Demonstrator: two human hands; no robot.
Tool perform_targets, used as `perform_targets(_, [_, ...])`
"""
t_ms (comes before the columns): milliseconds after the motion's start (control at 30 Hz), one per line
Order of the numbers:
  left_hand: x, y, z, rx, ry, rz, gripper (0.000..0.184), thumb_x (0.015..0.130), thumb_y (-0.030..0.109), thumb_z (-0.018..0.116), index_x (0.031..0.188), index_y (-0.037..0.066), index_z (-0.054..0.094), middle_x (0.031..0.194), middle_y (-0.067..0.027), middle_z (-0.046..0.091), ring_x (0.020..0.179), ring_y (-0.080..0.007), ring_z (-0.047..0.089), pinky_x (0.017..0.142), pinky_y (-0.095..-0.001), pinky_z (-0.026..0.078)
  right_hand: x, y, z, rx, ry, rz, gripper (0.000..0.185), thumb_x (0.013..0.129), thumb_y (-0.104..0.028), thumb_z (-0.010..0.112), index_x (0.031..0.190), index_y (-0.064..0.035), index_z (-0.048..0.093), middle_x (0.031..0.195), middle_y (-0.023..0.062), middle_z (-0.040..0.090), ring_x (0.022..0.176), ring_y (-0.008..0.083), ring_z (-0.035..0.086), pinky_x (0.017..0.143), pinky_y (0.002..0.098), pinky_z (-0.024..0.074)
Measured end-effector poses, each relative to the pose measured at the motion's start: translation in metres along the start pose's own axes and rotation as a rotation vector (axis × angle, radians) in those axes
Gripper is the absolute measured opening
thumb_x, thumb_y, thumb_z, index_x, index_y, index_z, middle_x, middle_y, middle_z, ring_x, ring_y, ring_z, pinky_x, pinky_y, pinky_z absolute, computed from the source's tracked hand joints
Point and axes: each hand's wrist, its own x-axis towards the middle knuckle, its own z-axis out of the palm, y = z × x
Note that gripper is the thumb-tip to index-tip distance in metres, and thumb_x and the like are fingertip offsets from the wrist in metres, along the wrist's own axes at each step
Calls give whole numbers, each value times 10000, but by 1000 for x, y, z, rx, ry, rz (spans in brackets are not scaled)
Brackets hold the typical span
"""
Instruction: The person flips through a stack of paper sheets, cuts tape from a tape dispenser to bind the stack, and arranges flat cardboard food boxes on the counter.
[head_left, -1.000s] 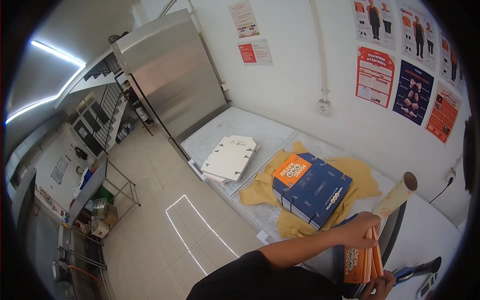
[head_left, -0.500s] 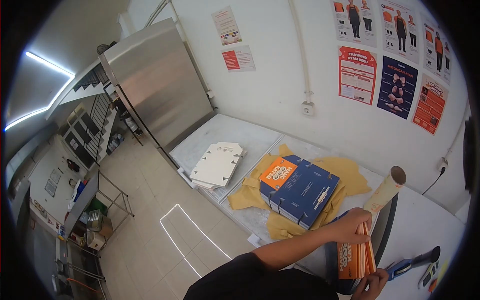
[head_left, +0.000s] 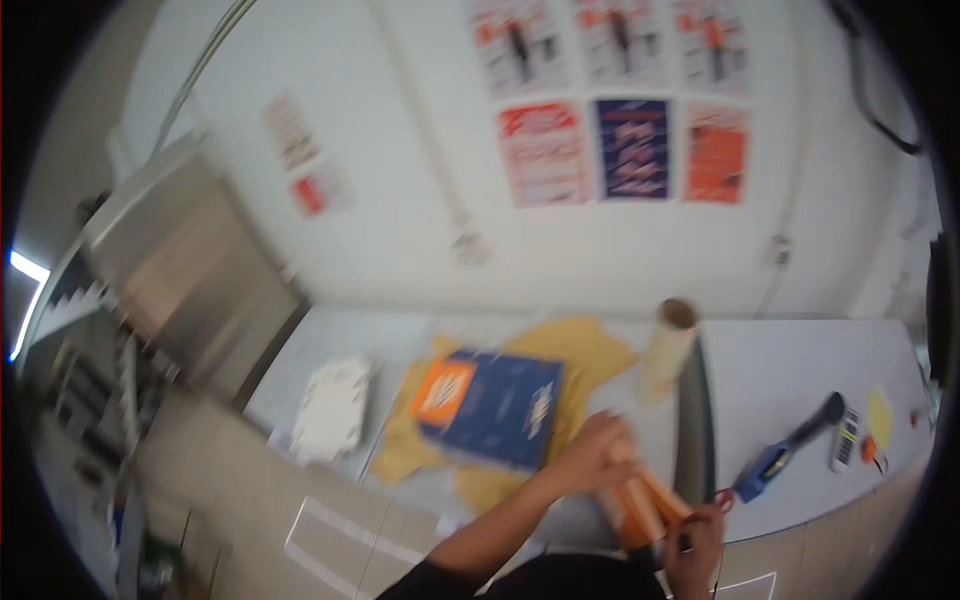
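Observation:
My left hand [head_left: 597, 455] is closed on the upper end of a stack of orange and blue folded cartons [head_left: 634, 510]. At the stack's lower right edge, my right hand [head_left: 697, 545] has its fingers closed on the cartons. To the left, a pile of flat blue and orange cartons [head_left: 500, 408] lies on crumpled brown paper [head_left: 403, 438]. A pale roll [head_left: 666, 352] stands upright behind my hands. Motion blur hides the fine detail.
White flat cartons [head_left: 334, 408] lie at the table's left, beside a steel cabinet [head_left: 195, 270]. On the right table [head_left: 790, 375] are a blue and black tool [head_left: 790, 450], a grey handheld device [head_left: 846, 440] and a yellow item [head_left: 879, 420]. Posters hang on the wall.
The view has swung to the right, so the tables and posters appear further left and more of the right table shows. Both hands still hold the cartons.

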Motion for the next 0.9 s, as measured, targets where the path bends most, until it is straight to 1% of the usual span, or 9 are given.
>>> perform_targets(33, [-5,5,-5,-58,-38,-19,320,832,189,861,1011,79,619,1003,-114,594,987,-284,589,856,-395,463,-7,-6,2,109,10,38,219,810,-1,822,845,-54,612,1057,190,662,958,390,673,803,482,564])
perform_targets(100, [-6,19,-11,-117,-45,-137,331,826,110,856,1038,78,604,1035,-96,586,1004,-251,600,894,-362,473,2,-21,-2,90,6,45,249,781,-7,861,817,-57,619,1054,176,668,915,360,689,760,448,569])
perform_targets(200, [-5,25,-17,-114,-92,-134,337,831,85,836,1063,76,591,1055,-84,577,1005,-226,599,920,-349,474,-3,-21,-5,128,-10,112,265,772,-14,883,821,-52,625,1054,163,671,892,322,693,717,400,568])
perform_targets(300, [-6,32,-15,-176,-82,-271,319,822,107,856,1005,72,596,1018,-98,591,986,-269,595,891,-366,473,0,-23,-3,59,27,61,275,780,-38,898,810,-47,625,1076,153,670,876,303,694,705,378,568])
perform_targets(400, [-6,18,-13,-225,-108,-209,319,823,79,837,1023,70,588,1052,-93,575,995,-239,589,902,-343,472,0,-23,-2,125,51,107,270,794,-38,894,812,-40,625,1086,150,666,874,301,688,712,380,570])
perform_targets(533, [-3,24,-14,-309,-135,-292,343,824,68,818,1068,62,577,1075,-74,552,1024,-191,569,940,-332,458,-1,-27,-4,167,63,147,256,810,-32,887,830,-35,632,1090,147,657,906,305,684,742,384,573])
perform_targets(733, [-7,23,-16,-323,-144,-281,338,822,76,813,1063,66,577,1073,-73,547,1028,-198,567,955,-340,450,-9,-24,-1,293,99,248,255,824,-47,895,850,-46,641,1117,133,661,984,281,676,800,376,563])
perform_targets(833, [-9,21,-16,-344,-137,-296,349,809,83,818,1061,67,577,1064,-72,545,1028,-203,567,957,-338,447,-11,-27,3,297,125,259,233,841,-19,871,863,-47,641,1137,142,655,995,289,669,816,377,559])
perform_targets(900, [-8,23,-18,-261,-151,-245,354,802,87,818,1060,67,576,1054,-69,543,1028,-203,566,957,-336,447,-17,-31,11,421,223,342,199,866,19,825,870,-47,636,1150,149,652,1003,300,666,826,381,561])
